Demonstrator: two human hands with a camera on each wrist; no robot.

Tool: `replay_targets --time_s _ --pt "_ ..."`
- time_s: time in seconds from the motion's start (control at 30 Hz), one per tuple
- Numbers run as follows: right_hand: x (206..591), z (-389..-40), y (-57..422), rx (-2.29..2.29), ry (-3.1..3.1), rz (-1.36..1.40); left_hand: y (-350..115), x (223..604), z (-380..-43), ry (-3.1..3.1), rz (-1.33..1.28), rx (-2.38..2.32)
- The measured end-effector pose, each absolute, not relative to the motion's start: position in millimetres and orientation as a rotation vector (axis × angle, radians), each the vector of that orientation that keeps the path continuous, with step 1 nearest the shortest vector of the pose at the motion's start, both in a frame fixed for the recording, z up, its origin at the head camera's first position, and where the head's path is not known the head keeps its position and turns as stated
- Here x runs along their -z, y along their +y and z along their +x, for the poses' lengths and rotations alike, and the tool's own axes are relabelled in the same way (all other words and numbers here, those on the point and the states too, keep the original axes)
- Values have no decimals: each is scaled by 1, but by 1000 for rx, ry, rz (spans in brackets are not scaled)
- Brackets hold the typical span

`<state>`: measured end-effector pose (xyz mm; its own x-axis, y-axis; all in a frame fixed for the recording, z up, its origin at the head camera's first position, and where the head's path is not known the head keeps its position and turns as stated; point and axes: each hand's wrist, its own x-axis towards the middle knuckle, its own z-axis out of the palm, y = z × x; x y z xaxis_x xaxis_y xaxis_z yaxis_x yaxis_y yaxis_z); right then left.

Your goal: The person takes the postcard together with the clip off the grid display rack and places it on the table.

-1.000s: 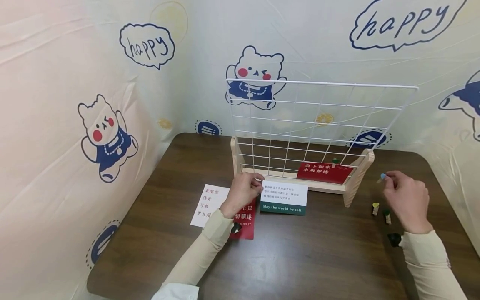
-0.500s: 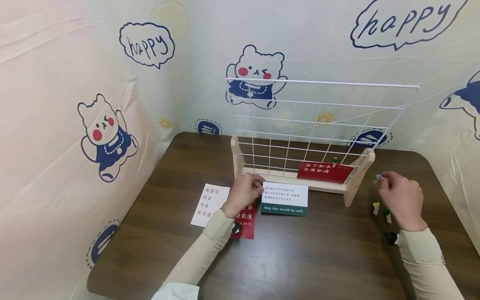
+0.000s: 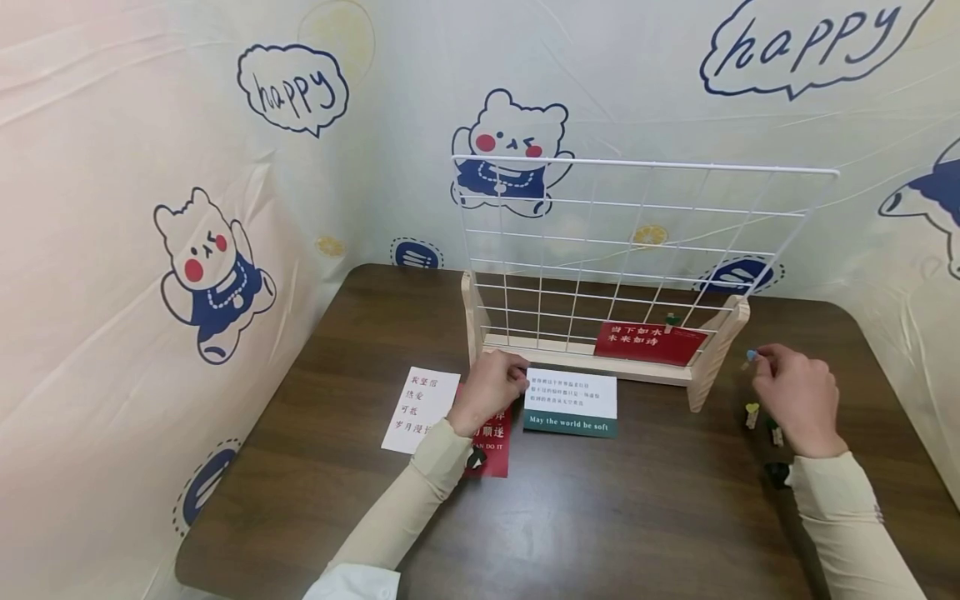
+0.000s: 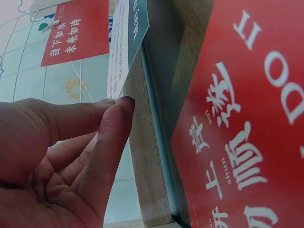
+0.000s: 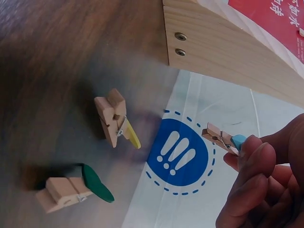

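My left hand (image 3: 491,392) pinches the left edge of a white and green card (image 3: 572,402) between thumb and fingertip, in front of the rack. In the left wrist view the card (image 4: 127,45) stands out from the fingertips, over the table. On the right, my right hand (image 3: 797,402) pinches a small wooden clothespin (image 5: 221,137) with a blue tip. Under that hand lie two more clothespins on the table, one with a yellow heart (image 5: 114,118) and one with a green piece (image 5: 71,190).
A white wire grid rack (image 3: 637,242) stands on wooden feet (image 3: 718,354) at the back. On its lower right, a red card (image 3: 651,343) hangs from a green clothespin (image 3: 672,322). A white card (image 3: 420,408) and another red card (image 3: 491,454) lie at the left.
My right hand has moved a little left with the blue clothespin, toward the rack. The left hand and its card have shifted slightly right.
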<state>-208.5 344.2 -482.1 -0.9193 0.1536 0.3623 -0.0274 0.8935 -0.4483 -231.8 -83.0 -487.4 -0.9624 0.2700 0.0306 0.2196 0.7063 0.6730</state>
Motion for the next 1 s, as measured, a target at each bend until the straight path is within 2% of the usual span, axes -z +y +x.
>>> replay_targets --time_s 0.3,1.0 --pt "486 -212 344 -643 -2701 -105 -82 494 -234 2834 344 -1119" --pt "490 -209 338 -671 -2756 -130 -85 498 -238 2883 386 -1078"
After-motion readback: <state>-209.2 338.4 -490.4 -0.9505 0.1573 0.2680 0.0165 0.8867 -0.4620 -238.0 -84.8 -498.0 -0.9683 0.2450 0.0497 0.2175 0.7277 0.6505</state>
